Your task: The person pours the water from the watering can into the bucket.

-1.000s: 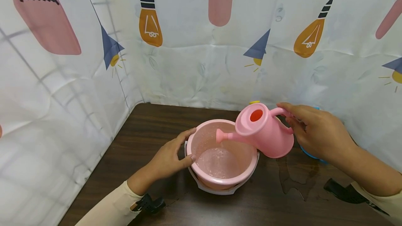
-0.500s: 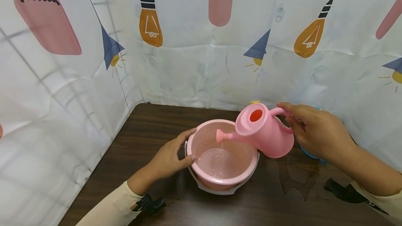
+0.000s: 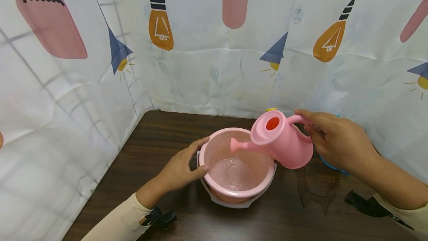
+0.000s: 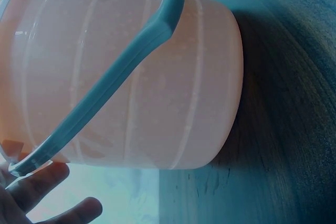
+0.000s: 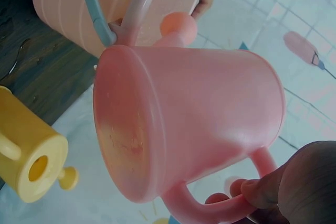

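A pink bucket (image 3: 230, 192) stands on the dark wooden table, with water (image 3: 230, 174) rippling at its bottom. My left hand (image 3: 180, 168) touches its left rim, thumb and index finger spread along the edge. In the left wrist view, two straight fingers (image 4: 42, 187) stick out beside the bucket wall (image 4: 131, 87) and its hanging handle (image 4: 110, 87). My right hand (image 3: 337, 137) grips the handle of a pink watering can (image 3: 287, 144), tilted with its spout (image 3: 237, 145) over the bucket's opening. Some of the curled fingers show around that handle (image 5: 210, 211) in the right wrist view.
Behind the pink can is a yellow watering can (image 5: 44, 156), mostly hidden in the head view. A blue object (image 3: 329, 163) is largely covered by the right hand. Spilled water (image 3: 309, 192) lies on the table right of the bucket. A printed curtain (image 3: 214, 66) borders the table's back and left.
Both hands, the bucket and the watering can keep their places. Only the ripples on the water in the bucket have shifted.
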Action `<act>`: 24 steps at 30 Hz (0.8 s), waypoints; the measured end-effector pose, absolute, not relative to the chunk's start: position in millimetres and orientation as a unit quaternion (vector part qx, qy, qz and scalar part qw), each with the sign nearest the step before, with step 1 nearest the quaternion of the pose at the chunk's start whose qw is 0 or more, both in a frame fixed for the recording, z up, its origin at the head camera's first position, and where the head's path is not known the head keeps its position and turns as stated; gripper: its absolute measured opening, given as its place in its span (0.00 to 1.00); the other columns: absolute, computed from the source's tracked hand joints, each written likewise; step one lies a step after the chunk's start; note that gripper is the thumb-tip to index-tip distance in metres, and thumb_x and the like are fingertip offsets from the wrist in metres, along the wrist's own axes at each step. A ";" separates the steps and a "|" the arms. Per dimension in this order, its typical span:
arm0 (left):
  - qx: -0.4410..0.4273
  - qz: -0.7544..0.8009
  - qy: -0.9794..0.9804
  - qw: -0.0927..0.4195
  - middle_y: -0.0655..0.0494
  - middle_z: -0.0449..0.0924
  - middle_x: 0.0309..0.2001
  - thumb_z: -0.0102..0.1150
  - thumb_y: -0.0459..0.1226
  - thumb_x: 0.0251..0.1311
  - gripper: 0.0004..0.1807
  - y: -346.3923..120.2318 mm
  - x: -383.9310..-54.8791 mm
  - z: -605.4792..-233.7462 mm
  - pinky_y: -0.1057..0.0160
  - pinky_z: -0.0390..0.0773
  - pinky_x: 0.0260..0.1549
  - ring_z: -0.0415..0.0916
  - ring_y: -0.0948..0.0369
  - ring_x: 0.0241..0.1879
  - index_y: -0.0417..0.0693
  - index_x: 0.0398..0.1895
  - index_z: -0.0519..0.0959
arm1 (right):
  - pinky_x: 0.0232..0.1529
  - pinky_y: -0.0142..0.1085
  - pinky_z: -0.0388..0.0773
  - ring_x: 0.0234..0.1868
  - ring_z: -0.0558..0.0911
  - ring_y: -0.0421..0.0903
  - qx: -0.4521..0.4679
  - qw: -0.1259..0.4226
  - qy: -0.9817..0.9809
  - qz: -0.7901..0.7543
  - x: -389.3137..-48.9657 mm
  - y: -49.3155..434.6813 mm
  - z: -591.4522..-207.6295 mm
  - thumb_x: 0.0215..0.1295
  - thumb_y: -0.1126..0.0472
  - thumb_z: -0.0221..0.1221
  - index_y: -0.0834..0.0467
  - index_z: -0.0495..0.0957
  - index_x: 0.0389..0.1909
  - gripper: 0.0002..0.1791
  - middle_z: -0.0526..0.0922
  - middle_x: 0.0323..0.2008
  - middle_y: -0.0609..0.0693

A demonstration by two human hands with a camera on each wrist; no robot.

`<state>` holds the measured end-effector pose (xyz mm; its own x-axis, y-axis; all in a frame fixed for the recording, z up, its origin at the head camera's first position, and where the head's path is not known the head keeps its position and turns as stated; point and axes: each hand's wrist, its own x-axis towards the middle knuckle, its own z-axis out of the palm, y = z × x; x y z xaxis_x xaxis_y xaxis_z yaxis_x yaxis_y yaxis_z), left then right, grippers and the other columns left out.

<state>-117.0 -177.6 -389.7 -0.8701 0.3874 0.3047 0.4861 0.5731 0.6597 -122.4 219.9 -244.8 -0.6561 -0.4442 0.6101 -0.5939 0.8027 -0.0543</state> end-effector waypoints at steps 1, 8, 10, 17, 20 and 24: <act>-0.248 -0.390 -0.885 0.064 0.51 0.74 0.67 0.62 0.55 0.60 0.43 -177.6 -117.2 -389.9 0.38 0.73 0.56 0.74 0.52 0.63 0.63 0.79 0.60 | 0.23 0.43 0.69 0.27 0.71 0.44 0.288 0.299 -0.901 0.126 -122.3 219.9 -244.9 0.55 0.70 0.70 0.57 0.84 0.58 0.27 0.80 0.28 0.43; -0.243 -0.390 -0.886 0.060 0.52 0.75 0.66 0.63 0.55 0.60 0.43 -177.7 -117.2 -389.9 0.38 0.72 0.56 0.73 0.53 0.63 0.64 0.79 0.60 | 0.23 0.44 0.70 0.27 0.72 0.44 0.291 0.299 -0.900 0.124 -122.2 220.3 -245.0 0.55 0.70 0.70 0.57 0.83 0.59 0.27 0.80 0.28 0.43; -0.241 -0.388 -0.888 0.059 0.52 0.75 0.66 0.63 0.55 0.60 0.43 -177.7 -117.1 -389.9 0.38 0.72 0.56 0.73 0.53 0.63 0.65 0.79 0.60 | 0.23 0.44 0.70 0.27 0.71 0.44 0.290 0.299 -0.900 0.125 -122.2 220.1 -245.1 0.56 0.69 0.70 0.57 0.83 0.59 0.27 0.80 0.28 0.43; -0.242 -0.388 -0.887 0.060 0.53 0.75 0.66 0.62 0.56 0.60 0.43 -177.5 -117.1 -390.2 0.39 0.72 0.57 0.73 0.53 0.63 0.65 0.79 0.60 | 0.22 0.45 0.70 0.26 0.73 0.45 0.291 0.299 -0.900 0.126 -122.1 220.6 -245.3 0.56 0.70 0.70 0.57 0.83 0.59 0.27 0.83 0.32 0.46; -0.243 -0.388 -0.887 0.062 0.53 0.75 0.66 0.62 0.56 0.60 0.43 -177.6 -117.0 -390.2 0.39 0.73 0.56 0.73 0.53 0.63 0.65 0.79 0.60 | 0.22 0.45 0.70 0.26 0.73 0.45 0.290 0.298 -0.900 0.129 -122.0 220.6 -245.2 0.56 0.70 0.70 0.57 0.83 0.59 0.27 0.84 0.33 0.46; -0.246 -0.388 -0.886 0.063 0.53 0.75 0.66 0.62 0.56 0.60 0.43 -177.7 -117.3 -390.1 0.39 0.73 0.56 0.73 0.54 0.63 0.64 0.79 0.60 | 0.22 0.44 0.70 0.26 0.73 0.45 0.291 0.296 -0.901 0.126 -121.9 220.8 -244.6 0.56 0.69 0.70 0.57 0.83 0.59 0.27 0.83 0.32 0.46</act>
